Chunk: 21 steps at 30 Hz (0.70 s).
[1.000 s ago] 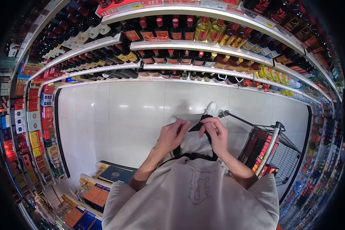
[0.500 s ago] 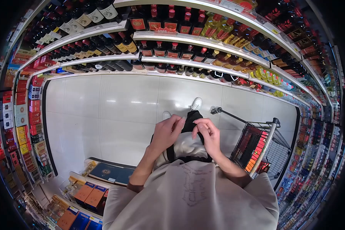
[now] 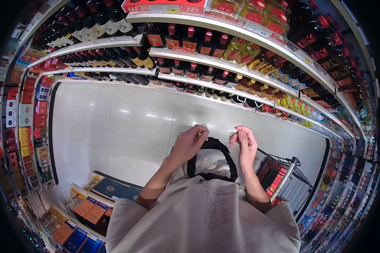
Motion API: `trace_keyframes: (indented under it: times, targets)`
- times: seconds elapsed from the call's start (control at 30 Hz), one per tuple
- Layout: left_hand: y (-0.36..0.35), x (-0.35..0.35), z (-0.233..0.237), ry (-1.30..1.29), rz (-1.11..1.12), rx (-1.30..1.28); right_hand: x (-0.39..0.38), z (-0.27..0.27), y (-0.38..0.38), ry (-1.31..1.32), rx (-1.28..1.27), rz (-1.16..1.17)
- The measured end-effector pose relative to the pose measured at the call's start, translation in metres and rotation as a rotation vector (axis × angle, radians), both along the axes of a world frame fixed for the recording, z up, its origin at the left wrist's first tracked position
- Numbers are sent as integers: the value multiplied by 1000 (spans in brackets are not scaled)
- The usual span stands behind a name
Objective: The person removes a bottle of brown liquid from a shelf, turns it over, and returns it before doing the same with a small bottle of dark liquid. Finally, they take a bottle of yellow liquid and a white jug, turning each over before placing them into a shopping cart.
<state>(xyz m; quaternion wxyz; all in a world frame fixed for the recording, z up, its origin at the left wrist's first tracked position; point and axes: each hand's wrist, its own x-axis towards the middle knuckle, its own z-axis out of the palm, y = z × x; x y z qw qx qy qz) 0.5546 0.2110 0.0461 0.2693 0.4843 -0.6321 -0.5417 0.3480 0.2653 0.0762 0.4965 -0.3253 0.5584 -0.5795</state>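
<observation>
My left hand [image 3: 191, 141] is raised in front of my waist, its fingers loosely bent and nothing visible in them. To its right, my right hand [image 3: 246, 142] is held up with its fingers half curled and apart, also with nothing in it. Neither hand touches anything; a gap lies between them, above the black-trimmed light clothing [image 3: 213, 159] at my waist. Nearest to my right forearm stands a shopping cart [image 3: 286, 179] with a metal handle bar and red items inside.
Ahead, shelves [image 3: 240, 69] carry rows of dark bottles [image 3: 189, 41] and yellow bottles [image 3: 248, 51]. Boxed goods [image 3: 41, 107] line the left side. Behind on the left, a low display holds orange boxes [image 3: 96, 213] and a dark blue case [image 3: 114, 188]. Pale tiles [image 3: 135, 118] cover the floor.
My hands have moved apart, the right one going right and the left staying almost in place. The view has tilted up, showing more of the upper shelf; my shoes are now mostly hidden.
</observation>
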Motion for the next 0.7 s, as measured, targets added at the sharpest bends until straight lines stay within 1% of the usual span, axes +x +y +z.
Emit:
trace_keyframes:
  times: [0.07,0.17,0.23,0.27,0.33,0.43,0.5,0.53,0.6,0.67,0.7]
  targets:
    - [-11,-16,8,-37,-26,3,-13,0,-7,18,-14,-8]
    - [-29,-40,19,11,-20,4,-27,1,-17,29,-14,0]
    - [-42,-52,22,119,96,-64,-32,2,-22,46,-10,8]
    - [-48,-53,20,117,93,-63,-34,3,-25,64,-1,9]
    - [-63,-55,15,139,48,37,-37,3,-31,83,7,2]
    - [-83,-55,13,138,-9,65,-36,-4,-45,105,26,-31]
    - [-98,-51,12,139,-48,54,-33,-10,-55,112,37,-10]
    - [-107,-50,10,147,-67,36,-32,-11,-65,117,39,-25]
    - [-122,-45,0,181,-83,48,-30,-16,-88,89,104,16]
    - [-149,-47,-19,221,-97,46,-34,-32,-125,193,104,66]
    - [-159,-50,-32,257,-95,100,-36,-40,-146,249,94,82]
